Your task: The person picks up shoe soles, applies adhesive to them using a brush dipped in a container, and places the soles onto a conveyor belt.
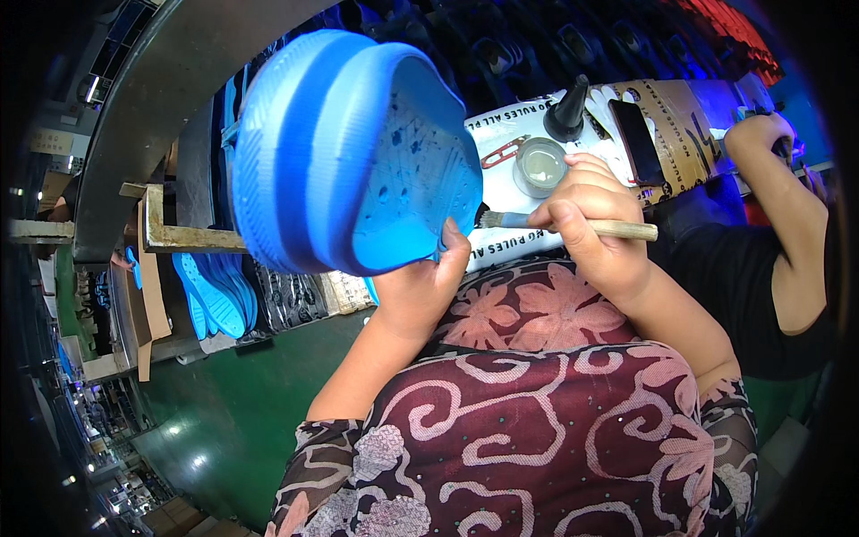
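My left hand (419, 285) grips a bright blue foam shoe sole (309, 157) by its lower edge, thumb on the rim. The sole is tilted up, with ridged side walls and a hollow, holed inner face turned to the right. My right hand (601, 219) is closed round a paintbrush (625, 230) with a pale wooden handle. Its dark bristles point left and lie close to the sole's edge; contact cannot be made out. Just beyond the right hand stands a clear cup (540, 168) with some liquid in it. Red thread snips (503, 154) lie beside the cup.
A black cone-shaped nozzle (565, 116) and a dark phone (635, 141) sit on the paper-covered table. Several blue soles (215, 295) are stacked at the left, near a rusty metal frame (183, 236). Another person's arm (787, 197) is at the right. Dark items line the back.
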Demonstrator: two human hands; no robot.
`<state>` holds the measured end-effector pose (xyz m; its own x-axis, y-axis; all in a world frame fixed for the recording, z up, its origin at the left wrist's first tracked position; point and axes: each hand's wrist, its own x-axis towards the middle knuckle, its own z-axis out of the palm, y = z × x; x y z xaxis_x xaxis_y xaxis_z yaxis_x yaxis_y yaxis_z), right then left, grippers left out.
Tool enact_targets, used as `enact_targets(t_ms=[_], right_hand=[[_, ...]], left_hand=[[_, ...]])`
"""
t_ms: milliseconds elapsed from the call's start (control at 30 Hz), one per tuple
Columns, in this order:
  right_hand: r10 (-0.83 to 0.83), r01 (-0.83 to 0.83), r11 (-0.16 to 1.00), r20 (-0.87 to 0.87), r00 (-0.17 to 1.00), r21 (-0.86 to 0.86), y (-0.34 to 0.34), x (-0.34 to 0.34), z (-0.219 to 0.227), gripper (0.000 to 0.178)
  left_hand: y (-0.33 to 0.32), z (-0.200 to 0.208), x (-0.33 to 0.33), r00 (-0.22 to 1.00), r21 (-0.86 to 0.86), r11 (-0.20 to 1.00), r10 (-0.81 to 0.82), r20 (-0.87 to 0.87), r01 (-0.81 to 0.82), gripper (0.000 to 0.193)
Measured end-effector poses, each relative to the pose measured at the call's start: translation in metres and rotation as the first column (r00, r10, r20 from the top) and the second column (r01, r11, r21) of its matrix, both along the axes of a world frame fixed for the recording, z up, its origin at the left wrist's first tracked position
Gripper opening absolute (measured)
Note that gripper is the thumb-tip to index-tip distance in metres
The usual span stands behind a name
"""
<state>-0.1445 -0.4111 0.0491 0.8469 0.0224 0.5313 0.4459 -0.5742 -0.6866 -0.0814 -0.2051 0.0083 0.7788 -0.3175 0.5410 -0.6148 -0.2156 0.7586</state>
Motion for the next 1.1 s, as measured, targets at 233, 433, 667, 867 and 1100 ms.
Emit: enact_targets(t_ms=[233, 433, 667, 867, 1100], right_hand=[[-0.012, 0.012, 0.993, -0.004, 1.000, -0.117, 0.005, -0.001, -0.002, 0.019], [-0.067, 0.068, 0.997, -0.027, 0.997, 0.042, -0.007, -0.007, 0.006, 0.024], [-0.233, 0.240, 0.915, -0.063, 0.971, 0.325, -0.029, -0.022, -0.003, 0.029], [-0.276, 0.342, 0.807, -0.205, 0.939, 0.482, -0.055, -0.045, -0.027, 0.030], [-0.412, 0.460, 0.751, -0.209, 0.887, 0.474, -0.097, -0.082, -0.037, 0.030]], left_hand=[[-0.003, 0.002, 0.002, 0.990, 0.016, 0.999, 0.030, 0.140, -0.032, 0.021], [-0.001, 0.008, 0.004, 0.996, 0.029, 0.999, 0.036, 0.087, -0.038, 0.021], [-0.003, 0.042, 0.003, 0.980, -0.248, 0.968, -0.019, -0.199, -0.031, 0.034], [-0.003, 0.115, 0.002, 0.626, -0.426, 0.869, -0.482, -0.613, 0.253, 0.063], [-0.141, 0.164, 0.035, 0.148, -0.376, 0.438, -0.788, -0.598, 0.816, 0.078]])
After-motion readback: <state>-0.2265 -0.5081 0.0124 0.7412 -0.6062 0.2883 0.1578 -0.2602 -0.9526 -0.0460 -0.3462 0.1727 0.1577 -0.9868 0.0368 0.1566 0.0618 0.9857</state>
